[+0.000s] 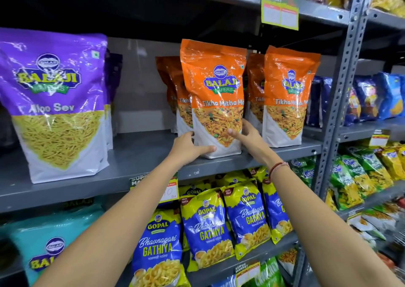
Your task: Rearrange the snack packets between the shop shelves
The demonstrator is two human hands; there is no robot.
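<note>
An orange Tikha Mitha Mix packet (215, 93) stands upright at the front of the grey middle shelf (140, 155). My left hand (189, 147) grips its lower left corner, thumb across the white base. My right hand (245, 134) presses against its lower right side, fingers on the front. More orange packets stand behind it (175, 89) and to its right (289, 93). A large purple Aloo Sev packet (54, 102) stands on the same shelf at the left.
Blue and yellow Gopal Gathiya packets (208, 227) fill the shelf below, with a teal Balaji packet (50, 243) at lower left. A perforated grey upright (337, 102) divides off the right bay of blue and green packets (350, 181). Price tags (279, 12) hang from the shelf edges.
</note>
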